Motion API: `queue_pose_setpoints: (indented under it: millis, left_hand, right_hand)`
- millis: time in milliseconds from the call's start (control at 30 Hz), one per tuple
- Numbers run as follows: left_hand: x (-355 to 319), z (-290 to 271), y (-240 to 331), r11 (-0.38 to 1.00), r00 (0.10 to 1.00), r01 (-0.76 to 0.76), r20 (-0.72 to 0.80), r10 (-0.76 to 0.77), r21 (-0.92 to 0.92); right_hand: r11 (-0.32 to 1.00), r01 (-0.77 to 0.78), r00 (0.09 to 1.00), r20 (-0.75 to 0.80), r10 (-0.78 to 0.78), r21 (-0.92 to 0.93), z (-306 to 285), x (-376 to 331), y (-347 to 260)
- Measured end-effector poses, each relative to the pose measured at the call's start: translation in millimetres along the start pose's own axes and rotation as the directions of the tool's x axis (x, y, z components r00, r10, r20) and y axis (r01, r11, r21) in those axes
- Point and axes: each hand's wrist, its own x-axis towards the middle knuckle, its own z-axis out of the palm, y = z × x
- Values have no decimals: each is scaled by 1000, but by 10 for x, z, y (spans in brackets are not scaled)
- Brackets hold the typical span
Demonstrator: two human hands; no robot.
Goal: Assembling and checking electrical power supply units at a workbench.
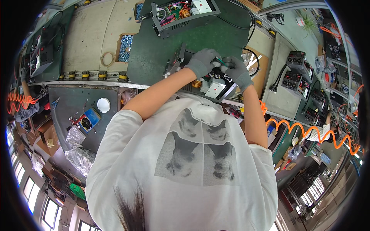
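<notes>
An opened black electrical unit (231, 91) sits close in front of me, with wires, a copper coil (197, 83) and a white labelled block (215, 89) inside. Above it, both grey-gloved hands meet. My left hand (203, 63) has its fingers closed at a thin green wire (220, 61). My right hand (238, 72) pinches at the same wire from the other side. Its fingertips and the wire's ends are partly hidden by the gloves. A dark panel (178, 58) stands up beside my left hand.
Another opened unit (187, 19) stands farther back on the green board (148, 52). Left of it are a box of blue-and-silver small parts (125, 48) and a tape roll (107, 59). Finished-looking black units (296, 58) stand at right. A coiled orange hose (296, 127) hangs at right.
</notes>
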Motion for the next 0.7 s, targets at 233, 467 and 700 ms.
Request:
queue_pose_setpoints:
  millis: [233, 467, 700]
  left_hand:
    - [26, 57, -23, 986, 999, 31, 5, -32, 162]
    - [-75, 79, -18, 908, 995, 90, -74, -65, 410]
    - [-216, -32, 4, 805, 984, 132, 23, -177, 578]
  right_hand:
    - [755, 34, 967, -170, -190, -654, 94, -174, -345]
    - [780, 27, 967, -182, -179, -625, 131, -191, -409]
    - [529, -172, 969, -46, 242, -831, 122, 64, -689]
